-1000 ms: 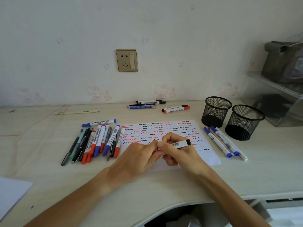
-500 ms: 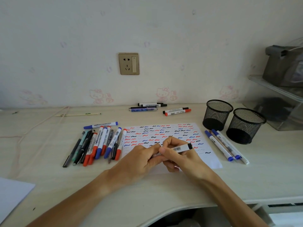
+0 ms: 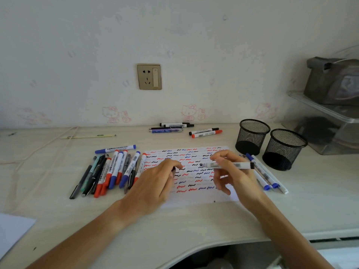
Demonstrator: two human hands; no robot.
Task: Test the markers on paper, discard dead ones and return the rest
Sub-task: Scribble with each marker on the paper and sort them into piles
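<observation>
Markers (image 3: 114,169) are lying in a fanned bunch on the bench (image 3: 58,200), just left of the paper (image 3: 194,199), which is sitting near the middle and is carrying rows of red, blue and black squiggles. The right hand (image 3: 236,176) is pinching an uncapped white marker (image 3: 227,165) above the paper, its dark tip pointing left. The left hand (image 3: 155,183) is hovering apart from it over the paper's left edge, fingers curled around something small and dark, probably the cap, though that is hard to tell. Three more pens (image 3: 266,174) are lying beside the paper's right edge, in front of two black mesh cups (image 3: 252,136). Another few markers (image 3: 184,129) are resting along the bench's back edge.
</observation>
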